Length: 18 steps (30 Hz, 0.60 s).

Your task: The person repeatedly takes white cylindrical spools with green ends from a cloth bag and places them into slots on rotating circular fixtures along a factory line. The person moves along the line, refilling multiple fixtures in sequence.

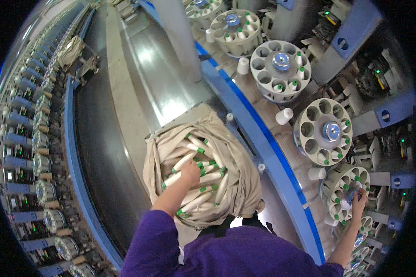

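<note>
My left hand (191,174) reaches down into a beige cloth sack (238,173) in front of me, its fingers closed around a white yarn bobbin (184,161) among many others. Those bobbins (198,201) lie loosely in various directions and have green ends. Out to the right, my right hand (358,202) grips a round bobbin magazine (330,184) near its shiny hub, fingers bent over it. Several green-tipped bobbins stand in that magazine's pockets. Part of the hub is hidden by my fingers.
More round magazines (282,69) (312,131) line the machine on the right, partly filled. White yarn cones (284,116) stand beside them. A blue rail (263,124) runs between sack and machine. Another machine row (41,164) with a blue edge stands left, beyond a dark floor.
</note>
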Tool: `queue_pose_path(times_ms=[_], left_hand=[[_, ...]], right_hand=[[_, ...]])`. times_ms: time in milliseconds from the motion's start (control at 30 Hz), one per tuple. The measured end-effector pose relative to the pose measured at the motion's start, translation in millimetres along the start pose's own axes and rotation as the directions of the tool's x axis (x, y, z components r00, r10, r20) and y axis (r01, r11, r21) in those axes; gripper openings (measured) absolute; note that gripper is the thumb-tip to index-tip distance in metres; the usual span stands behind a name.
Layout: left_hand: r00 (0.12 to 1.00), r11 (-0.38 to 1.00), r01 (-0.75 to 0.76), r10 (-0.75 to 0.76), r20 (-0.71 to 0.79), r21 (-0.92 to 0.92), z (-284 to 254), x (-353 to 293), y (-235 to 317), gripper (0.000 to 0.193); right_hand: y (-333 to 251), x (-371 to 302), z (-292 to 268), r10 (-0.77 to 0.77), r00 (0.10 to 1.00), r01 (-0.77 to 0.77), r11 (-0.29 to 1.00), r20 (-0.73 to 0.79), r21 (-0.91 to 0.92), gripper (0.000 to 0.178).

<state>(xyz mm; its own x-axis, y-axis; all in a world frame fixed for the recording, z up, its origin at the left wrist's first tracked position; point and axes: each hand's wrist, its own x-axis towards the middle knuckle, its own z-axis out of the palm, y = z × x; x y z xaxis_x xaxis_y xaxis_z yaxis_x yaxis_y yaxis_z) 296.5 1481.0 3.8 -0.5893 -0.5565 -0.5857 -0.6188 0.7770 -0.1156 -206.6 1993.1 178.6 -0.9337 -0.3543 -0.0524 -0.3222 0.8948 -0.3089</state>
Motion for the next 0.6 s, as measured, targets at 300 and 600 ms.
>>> queue_pose_path(times_ms=[300, 600], left_hand=[[0.917, 0.798, -0.388, 0.284, -0.28, -0.462, -96, -69, 19, 0.03], [0.886, -0.517, -0.27, 0.196, -0.42, -0.812, -249, -73, 124, 0.025]], right_hand=[[-124, -38, -37, -0.097, 0.952, 0.054, 0.987, -0.289, -0.153, 0.046], [-276, -163, 70, -0.573, 0.611, -0.309, 0.463, 0.546, 0.831, 0.048]])
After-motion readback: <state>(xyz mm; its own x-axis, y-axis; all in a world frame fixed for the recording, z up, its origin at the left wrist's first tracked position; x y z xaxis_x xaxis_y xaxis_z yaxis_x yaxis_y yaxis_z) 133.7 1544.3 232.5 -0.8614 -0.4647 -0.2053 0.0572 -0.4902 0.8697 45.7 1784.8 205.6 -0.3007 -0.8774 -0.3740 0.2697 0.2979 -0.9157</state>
